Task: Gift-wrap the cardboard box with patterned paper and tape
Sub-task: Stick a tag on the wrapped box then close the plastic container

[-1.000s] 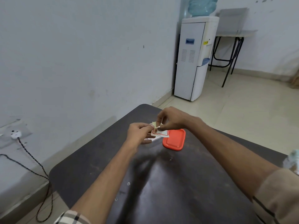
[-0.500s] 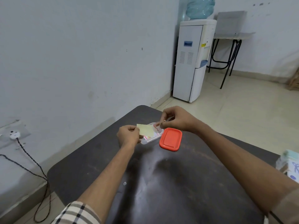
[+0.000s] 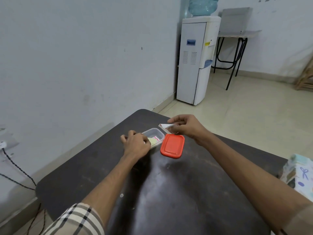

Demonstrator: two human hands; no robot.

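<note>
The box in patterned paper [image 3: 299,175] sits well off to the right of both hands, by the right elbow (the picture's edge cuts it, so I cannot tell which way it is long). The right hand [image 3: 186,128] is nearer and pinches a small white slip [image 3: 163,125]. The left hand [image 3: 136,145] pinches a yellow slip [image 3: 152,141] in the clear tub [image 3: 156,132]. A red lid [image 3: 172,148] lies between the hands.

Red-edged white slip [image 3: 163,126] in my right fingers [image 3: 176,118], pale yellow paper [image 3: 152,141] at my left fingertips [image 3: 144,139], orange-red lid [image 3: 172,148] beside them, dark brown table [image 3: 186,192].
</note>
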